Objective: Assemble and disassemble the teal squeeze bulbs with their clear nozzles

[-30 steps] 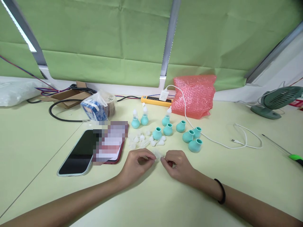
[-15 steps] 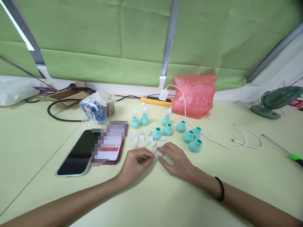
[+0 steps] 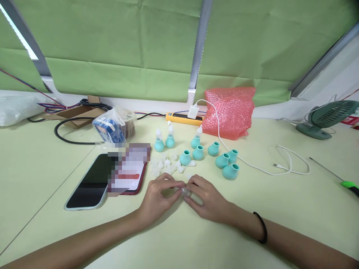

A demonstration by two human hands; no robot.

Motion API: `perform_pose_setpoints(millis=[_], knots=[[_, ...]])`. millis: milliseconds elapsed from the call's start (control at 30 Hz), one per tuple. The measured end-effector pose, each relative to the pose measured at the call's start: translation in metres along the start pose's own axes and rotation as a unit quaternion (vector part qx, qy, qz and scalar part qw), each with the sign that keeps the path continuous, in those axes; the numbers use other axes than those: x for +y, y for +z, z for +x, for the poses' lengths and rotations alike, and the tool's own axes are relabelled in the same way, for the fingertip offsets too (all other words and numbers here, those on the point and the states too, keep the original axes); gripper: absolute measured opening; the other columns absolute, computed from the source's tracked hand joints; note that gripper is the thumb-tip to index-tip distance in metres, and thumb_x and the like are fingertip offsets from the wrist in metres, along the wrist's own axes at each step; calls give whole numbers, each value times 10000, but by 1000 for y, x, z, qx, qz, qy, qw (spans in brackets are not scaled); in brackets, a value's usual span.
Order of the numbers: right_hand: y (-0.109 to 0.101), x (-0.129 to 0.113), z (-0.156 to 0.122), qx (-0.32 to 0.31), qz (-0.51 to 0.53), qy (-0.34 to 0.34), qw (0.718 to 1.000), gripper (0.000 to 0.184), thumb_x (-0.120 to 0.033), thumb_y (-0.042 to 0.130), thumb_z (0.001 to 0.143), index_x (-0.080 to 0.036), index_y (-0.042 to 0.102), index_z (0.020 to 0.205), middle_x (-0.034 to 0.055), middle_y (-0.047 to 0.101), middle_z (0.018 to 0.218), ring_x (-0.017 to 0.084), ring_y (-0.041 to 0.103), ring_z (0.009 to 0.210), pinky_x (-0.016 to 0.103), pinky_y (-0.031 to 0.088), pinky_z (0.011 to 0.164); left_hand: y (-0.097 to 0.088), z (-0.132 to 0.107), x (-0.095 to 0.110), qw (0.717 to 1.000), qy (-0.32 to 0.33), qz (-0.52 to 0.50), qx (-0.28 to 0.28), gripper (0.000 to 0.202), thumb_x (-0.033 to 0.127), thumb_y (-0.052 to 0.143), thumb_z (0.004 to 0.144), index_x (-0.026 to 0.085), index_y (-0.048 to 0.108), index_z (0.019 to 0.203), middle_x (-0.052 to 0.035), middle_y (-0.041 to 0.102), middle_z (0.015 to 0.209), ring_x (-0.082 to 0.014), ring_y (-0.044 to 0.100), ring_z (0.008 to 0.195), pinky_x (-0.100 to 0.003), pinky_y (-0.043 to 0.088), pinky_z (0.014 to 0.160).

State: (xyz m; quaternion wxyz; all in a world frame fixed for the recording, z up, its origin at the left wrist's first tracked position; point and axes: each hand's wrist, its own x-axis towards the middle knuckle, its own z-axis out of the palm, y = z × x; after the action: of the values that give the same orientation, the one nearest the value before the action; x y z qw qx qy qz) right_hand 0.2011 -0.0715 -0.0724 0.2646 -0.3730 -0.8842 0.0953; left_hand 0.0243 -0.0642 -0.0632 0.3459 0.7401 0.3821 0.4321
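Note:
My left hand and my right hand meet at the fingertips over the pale green table. Both pinch a small clear plastic piece between them. Just beyond the fingers lies a scatter of several small clear plastic pieces. Behind those stand several teal rubber bulbs. Three bulbs at the back carry clear tips. A black band sits on my right wrist.
Two phones lie at left, one with a red case. Behind are a bagged blue box, a yellow power strip, pink bubble wrap, a white cable, a green fan and a green-handled tool.
My right hand slid left and forward until its fingertips joined the left hand's on the clear piece. The left hand stayed almost still.

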Motion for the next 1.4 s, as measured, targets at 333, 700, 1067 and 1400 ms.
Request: perform_pose_setpoints(millis=[333,700,1067,1400], knots=[[2,0,-1,-2,17,-8,1000,95,-175,471,766,-148,530,835,58,502,772,162,450,713,290,405,632,1,1,1,1000,-6,-21,-21,102,151,591,715,170,656,791,-46,620,755,-163,566,719,-296,475,662],[2,0,-2,-1,21,-10,1000,127,-152,491,735,-161,528,855,50,499,757,163,457,701,287,405,624,1,4,0,998,34,27,-40,81,136,574,721,165,646,742,-36,587,745,-163,521,745,-316,424,698],[3,1,-4,61,13,-48,997,97,-168,501,747,-176,460,835,24,527,692,142,466,635,257,387,569,0,3,0,998,-5,26,-65,114,134,535,736,168,643,739,-32,576,755,-156,523,742,-288,412,677],[4,1,-4,49,-13,-55,997,63,-185,500,771,-169,494,831,32,531,689,141,474,629,255,376,560,0,3,0,997,-16,28,-67,163,108,479,752,158,633,767,-38,569,760,-155,527,750,-275,414,672]])
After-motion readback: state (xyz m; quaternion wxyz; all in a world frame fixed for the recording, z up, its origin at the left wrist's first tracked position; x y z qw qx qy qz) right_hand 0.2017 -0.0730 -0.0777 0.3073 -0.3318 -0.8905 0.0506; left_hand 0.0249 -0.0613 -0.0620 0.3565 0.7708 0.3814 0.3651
